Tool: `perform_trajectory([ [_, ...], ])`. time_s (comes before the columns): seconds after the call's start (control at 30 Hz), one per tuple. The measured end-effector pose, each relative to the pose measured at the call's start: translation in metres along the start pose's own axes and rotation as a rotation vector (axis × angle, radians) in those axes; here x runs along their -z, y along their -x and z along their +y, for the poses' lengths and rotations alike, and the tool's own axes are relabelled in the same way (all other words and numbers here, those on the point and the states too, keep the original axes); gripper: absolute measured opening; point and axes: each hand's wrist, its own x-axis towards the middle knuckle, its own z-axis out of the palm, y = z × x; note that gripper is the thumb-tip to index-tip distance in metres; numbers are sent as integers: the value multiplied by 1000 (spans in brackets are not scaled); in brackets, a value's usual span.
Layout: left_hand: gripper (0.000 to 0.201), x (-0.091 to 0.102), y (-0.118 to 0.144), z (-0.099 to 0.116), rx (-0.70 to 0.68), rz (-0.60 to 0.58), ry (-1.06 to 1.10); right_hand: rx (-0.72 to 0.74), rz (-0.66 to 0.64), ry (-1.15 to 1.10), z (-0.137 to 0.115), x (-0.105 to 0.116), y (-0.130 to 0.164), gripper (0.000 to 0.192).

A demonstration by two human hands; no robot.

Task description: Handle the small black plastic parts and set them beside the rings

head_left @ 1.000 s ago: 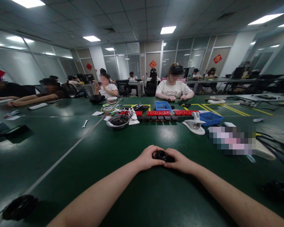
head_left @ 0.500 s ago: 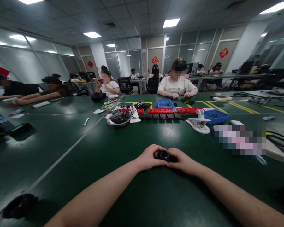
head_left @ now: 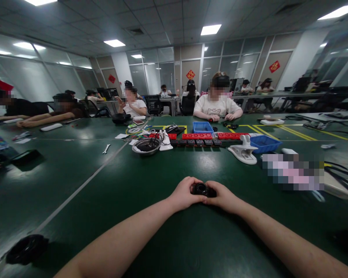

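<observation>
A black ring-shaped part (head_left: 201, 189) with a round hole facing up is held between both hands, low over the green table (head_left: 162, 173). My left hand (head_left: 186, 193) curls around its left side, thumb along the near edge. On the other side my right hand (head_left: 222, 197) closes round it, its thumb nearly meeting the left one in front. Fingers hide much of the part's sides. Far to the lower left lies another black ring-shaped piece (head_left: 27, 249), apart from both hands.
Ahead stand a metal bowl (head_left: 137, 151), a white clip stand (head_left: 243, 154), red power strips (head_left: 197, 136) and blue trays (head_left: 263, 143). A wrench (head_left: 106, 149) lies to the left. At right are a pixelated item (head_left: 292, 172) and black cables. A person (head_left: 217, 102) sits opposite; others sit around.
Both hands keep hold of the black part, with only a slight shift of the fingers. The view has moved very slightly.
</observation>
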Motion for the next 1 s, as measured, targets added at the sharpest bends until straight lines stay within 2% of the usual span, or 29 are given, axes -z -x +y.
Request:
perform_trajectory([
  [0.17,39,-14,-2,-2,41,226,-83,-177,205,204,-4,-18,-6,24],
  [0.27,38,-16,-3,-4,33,270,-121,-208,262,301,-10,-22,-6,19],
  [0.4,37,-10,-2,-3,-16,194,-115,-84,243,268,-10,-19,-2,26],
  [0.47,37,-7,0,-2,-40,140,-102,14,193,213,-6,-16,0,32],
  [0.57,38,-3,1,-1,-43,89,-74,97,115,152,-1,-10,2,30],
  [0.83,42,8,-2,-6,-76,-65,-63,163,1,103,-4,2,4,37],
  [1.0,44,14,-2,-7,-117,-149,-44,180,-77,63,0,7,3,32],
])
